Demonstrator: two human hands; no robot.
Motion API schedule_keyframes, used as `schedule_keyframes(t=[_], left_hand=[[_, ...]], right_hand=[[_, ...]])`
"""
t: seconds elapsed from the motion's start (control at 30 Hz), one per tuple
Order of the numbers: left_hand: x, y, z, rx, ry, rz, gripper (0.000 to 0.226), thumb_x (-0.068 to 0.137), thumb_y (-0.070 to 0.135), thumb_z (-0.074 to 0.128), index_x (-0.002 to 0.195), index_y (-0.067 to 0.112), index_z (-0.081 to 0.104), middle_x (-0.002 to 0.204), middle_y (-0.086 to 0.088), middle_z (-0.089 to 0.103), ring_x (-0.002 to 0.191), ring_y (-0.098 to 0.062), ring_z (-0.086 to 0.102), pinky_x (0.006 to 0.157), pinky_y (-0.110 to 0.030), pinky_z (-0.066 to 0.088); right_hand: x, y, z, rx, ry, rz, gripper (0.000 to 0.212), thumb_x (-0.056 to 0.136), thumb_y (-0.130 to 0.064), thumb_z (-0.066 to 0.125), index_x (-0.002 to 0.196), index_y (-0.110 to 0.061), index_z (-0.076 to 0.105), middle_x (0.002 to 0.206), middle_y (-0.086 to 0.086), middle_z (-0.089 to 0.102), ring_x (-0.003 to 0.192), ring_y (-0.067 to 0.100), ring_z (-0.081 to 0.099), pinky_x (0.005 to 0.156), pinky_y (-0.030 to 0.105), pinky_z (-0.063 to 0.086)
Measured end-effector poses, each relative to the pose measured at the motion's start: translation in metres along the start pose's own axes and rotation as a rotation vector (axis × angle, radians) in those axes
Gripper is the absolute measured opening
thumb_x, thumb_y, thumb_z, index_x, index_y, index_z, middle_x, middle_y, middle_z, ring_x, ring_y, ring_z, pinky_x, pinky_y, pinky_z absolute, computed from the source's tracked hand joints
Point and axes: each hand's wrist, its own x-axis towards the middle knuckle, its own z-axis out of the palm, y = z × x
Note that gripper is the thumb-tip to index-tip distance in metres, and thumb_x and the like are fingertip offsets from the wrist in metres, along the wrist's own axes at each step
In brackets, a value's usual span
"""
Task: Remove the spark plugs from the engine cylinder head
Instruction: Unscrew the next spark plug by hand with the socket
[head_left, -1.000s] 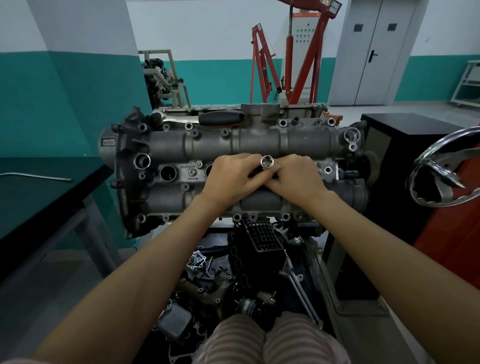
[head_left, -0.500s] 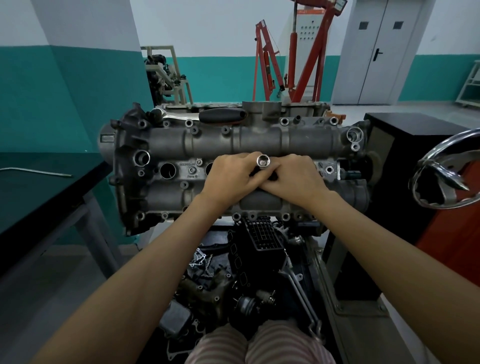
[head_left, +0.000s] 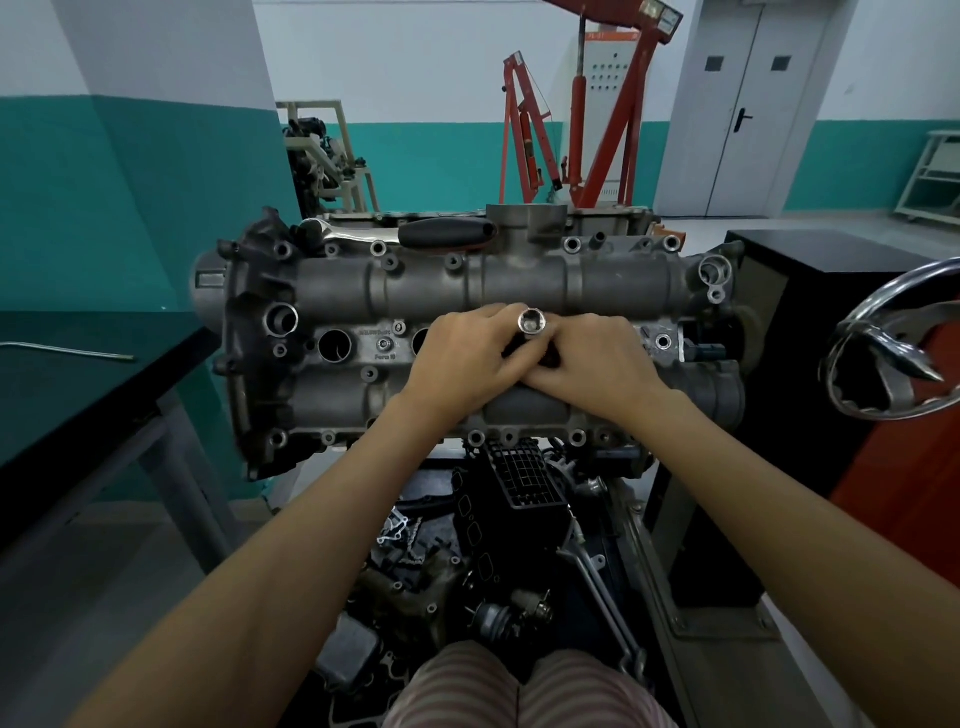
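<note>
Green bench (head_left: 78, 395) left; ratchet (head_left: 415, 235) atop cylinder head (head_left: 426, 291).

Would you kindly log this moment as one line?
left hand: holds socket | right hand: holds socket | socket: upright over head | ratchet: unused

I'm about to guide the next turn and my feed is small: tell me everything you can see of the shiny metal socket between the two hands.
The shiny silver metal socket is a short tube with its open end toward the camera; the bore looks hollow. It stands up from the middle of the grey cast-metal cylinder head cover. The left hand and right hand meet around its lower part, fingers curled against it, hiding its base and whatever it sits on. Only the top rim shows.
</note>
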Motion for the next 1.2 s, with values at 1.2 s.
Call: schedule_keyframes(t=[1.2], left_hand=[[-0.0012,0.0028,-0.003,-0.006,-0.062,0.028,0.032,0.084,0.032,0.048,0.069,0.005,0.046,0.065,-0.004,0.045,0.05,-0.022,0.042,0.043,-0.029,0.033]], right_hand=[[-0.0013,-0.0008,-0.003,0.021,-0.031,-0.011,0.029,0.086,-0.035,0.05,0.081,-0.009,0.062,0.073,0.011,0.066,0.068,0.034,0.06,0.054,0.03,0.027]])
